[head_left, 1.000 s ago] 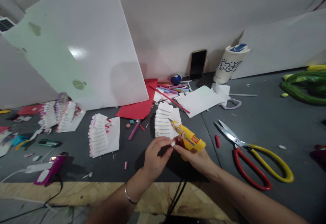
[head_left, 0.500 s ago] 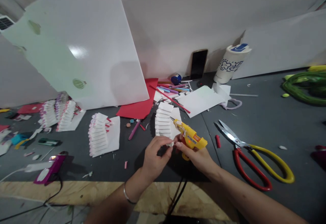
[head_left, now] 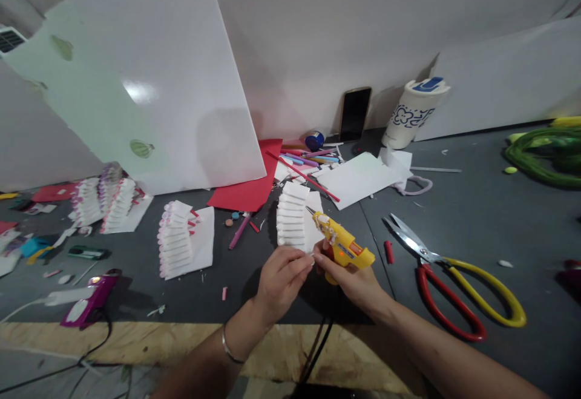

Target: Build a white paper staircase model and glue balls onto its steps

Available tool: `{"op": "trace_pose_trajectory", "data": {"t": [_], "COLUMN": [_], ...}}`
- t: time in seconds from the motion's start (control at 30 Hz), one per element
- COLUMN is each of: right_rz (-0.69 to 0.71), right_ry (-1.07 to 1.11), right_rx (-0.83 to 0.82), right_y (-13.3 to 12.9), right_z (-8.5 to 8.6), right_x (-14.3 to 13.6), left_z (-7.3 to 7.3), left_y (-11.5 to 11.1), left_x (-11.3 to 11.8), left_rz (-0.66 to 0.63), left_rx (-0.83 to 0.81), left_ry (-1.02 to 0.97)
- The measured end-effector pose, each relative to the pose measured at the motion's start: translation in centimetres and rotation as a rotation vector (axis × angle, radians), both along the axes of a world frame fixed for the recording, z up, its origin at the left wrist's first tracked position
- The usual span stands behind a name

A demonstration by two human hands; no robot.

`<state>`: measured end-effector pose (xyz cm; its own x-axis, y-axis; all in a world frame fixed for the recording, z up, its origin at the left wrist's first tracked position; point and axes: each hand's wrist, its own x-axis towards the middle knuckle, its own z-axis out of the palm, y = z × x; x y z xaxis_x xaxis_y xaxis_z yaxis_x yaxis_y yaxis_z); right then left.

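My right hand [head_left: 351,281] is wrapped round a yellow hot glue gun [head_left: 342,240], whose nozzle points up and left over a white card. My left hand [head_left: 284,278] is closed in a pinch on a small white piece [head_left: 312,256], mostly hidden by the fingers. The fingertips of both hands meet at this piece. Just beyond them lies the white card [head_left: 315,229] with a row of rolled white paper strips [head_left: 290,220] along its left side. To the left rests a similar card with white strips and pink tips [head_left: 175,243].
Large scissors [head_left: 429,260] with red and yellow handles lie to the right. A phone [head_left: 354,113] and a white cup [head_left: 413,114] stand against the back panel. Red paper [head_left: 247,190], pens and scraps are spread behind. A purple device [head_left: 88,308] with a cable sits at left.
My left fingers have closed further over the small white piece, which shows less now. The glue gun has shifted slightly to the right and down in my right hand.
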<state>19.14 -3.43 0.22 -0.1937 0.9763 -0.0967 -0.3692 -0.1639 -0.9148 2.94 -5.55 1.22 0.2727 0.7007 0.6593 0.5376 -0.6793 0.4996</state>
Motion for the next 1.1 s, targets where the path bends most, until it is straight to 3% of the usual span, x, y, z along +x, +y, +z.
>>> {"op": "trace_pose_trajectory", "data": {"t": [0.1,0.5,0.9,1.1], "right_rz": [-0.008,-0.072,-0.016,0.176], "right_ry": [-0.014,-0.099,-0.173,-0.282], "right_rx": [0.007,0.1,0.239,0.337], "right_y": [0.0,-0.1,-0.5,-0.9], "right_z": [-0.1,-0.9,-0.2,-1.1], "right_x": [-0.1,0.0,0.5,2.0], "left_z": [-0.1,0.1,0.3,0.5], "left_y": [0.0,-0.3,-0.2,0.6], "left_x": [0.0,0.3,0.0,-0.8], "left_rz": [0.011,0.101,0.118,0.199], "left_rx": [-0.003,-0.274,-0.268,-0.441], "left_ry": [0.008,-0.089,-0.207,-0.468]}}
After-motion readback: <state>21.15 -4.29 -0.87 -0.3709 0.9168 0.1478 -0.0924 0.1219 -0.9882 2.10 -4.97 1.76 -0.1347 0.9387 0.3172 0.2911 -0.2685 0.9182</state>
